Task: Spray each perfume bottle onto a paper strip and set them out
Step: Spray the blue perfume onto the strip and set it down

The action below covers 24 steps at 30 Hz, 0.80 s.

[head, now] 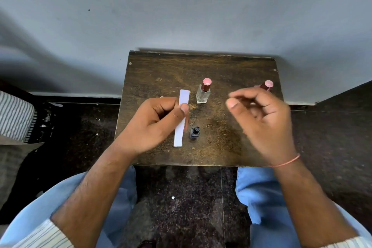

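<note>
Our left hand pinches the paper strip between thumb and curled fingers above the desk. Right of it stand a small dark bottle and a pink-capped clear bottle. Our right hand hovers loosely curled, empty, before another pink-capped bottle.

Bottles crowd table's centre

A white paper strip is pinched above the bench. A clear pink-capped bottle stands upright; a small dark uncapped bottle stands nearer; another pink-capped bottle sits half hidden.
</note>
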{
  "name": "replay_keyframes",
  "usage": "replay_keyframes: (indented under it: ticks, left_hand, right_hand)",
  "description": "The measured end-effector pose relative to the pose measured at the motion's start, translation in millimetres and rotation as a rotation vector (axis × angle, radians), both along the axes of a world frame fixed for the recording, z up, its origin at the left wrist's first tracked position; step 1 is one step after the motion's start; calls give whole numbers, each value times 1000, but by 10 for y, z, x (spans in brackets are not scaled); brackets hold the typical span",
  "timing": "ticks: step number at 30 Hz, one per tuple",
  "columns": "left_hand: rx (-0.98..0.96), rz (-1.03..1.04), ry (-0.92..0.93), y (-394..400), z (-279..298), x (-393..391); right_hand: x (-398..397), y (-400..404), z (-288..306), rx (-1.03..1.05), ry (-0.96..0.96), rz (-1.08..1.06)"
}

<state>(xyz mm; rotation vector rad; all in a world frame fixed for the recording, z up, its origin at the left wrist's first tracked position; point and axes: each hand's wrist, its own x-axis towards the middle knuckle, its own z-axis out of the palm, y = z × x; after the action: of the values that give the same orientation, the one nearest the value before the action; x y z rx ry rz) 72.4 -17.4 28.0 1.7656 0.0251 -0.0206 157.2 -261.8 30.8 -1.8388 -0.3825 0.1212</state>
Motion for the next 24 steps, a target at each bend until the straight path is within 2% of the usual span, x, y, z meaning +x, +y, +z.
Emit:
replay_keyframes:
  ticks: [3,6,9,13,16,20,24]
  left_hand:
    - [-10,-134,-46,-59,73,-16]
    - [28,-233,-59,-96,73,-20]
    - [101,-258,-62,-71,74,-37]
    - [146,-245,-54,10,91,-50]
    - [161,-219,-46,26,101,-51]
    - [146,-202,-23,45,79,-59]
    - [136,-219,-22,43,88,-59]
  right_hand:
    - [-171,221,12,53,-24,148]
    - [-207,317,17,92,15,200]
    - [-193,329,19,132,86,183]
    - [-182,381,27,228,277,120]
    - [-182,397,24,239,339,159]
    - [-181,357,38,245,285,286]
    - [-175,366,-6,138,228,265]
